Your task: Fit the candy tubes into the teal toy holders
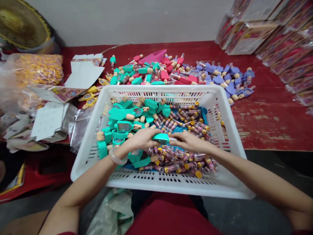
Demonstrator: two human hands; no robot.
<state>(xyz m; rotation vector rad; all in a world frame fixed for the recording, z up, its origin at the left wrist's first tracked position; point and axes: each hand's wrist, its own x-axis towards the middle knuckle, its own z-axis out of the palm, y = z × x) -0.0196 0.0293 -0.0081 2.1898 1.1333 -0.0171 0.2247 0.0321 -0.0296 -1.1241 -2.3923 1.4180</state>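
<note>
From the head camera, a white slotted basket (221, 107) fills the middle of the frame, resting on the person's lap against the edge of a red desk (269, 114); both bare hands meet over its centre. The left hand (140, 138), with a pale bangle (116, 158) at the wrist, has its grip closed around the body of a teal toy (161, 138); the right hand (188, 141) pinches the toy's right end, where a small clear tube sticks out, so its grip is closed on the same piece; the toy lies level between the two hands, just above the basket's contents.

Inside the basket, more teal toys (124, 114) with beige knobs are heaped on the left half; small candy tubes with yellow caps (186, 160) lie piled on the right half and under the hands.

Behind the basket, in the upper middle of the frame, the desk carries sorted heaps: teal pieces (133, 76), then red pieces (176, 73), then purple pieces (227, 80) toward the right. At left lie flat unfolded cartons (83, 73) and a clear bag of yellow sweets (36, 68); at upper right, stacked pink printed boxes (281, 42).
</note>
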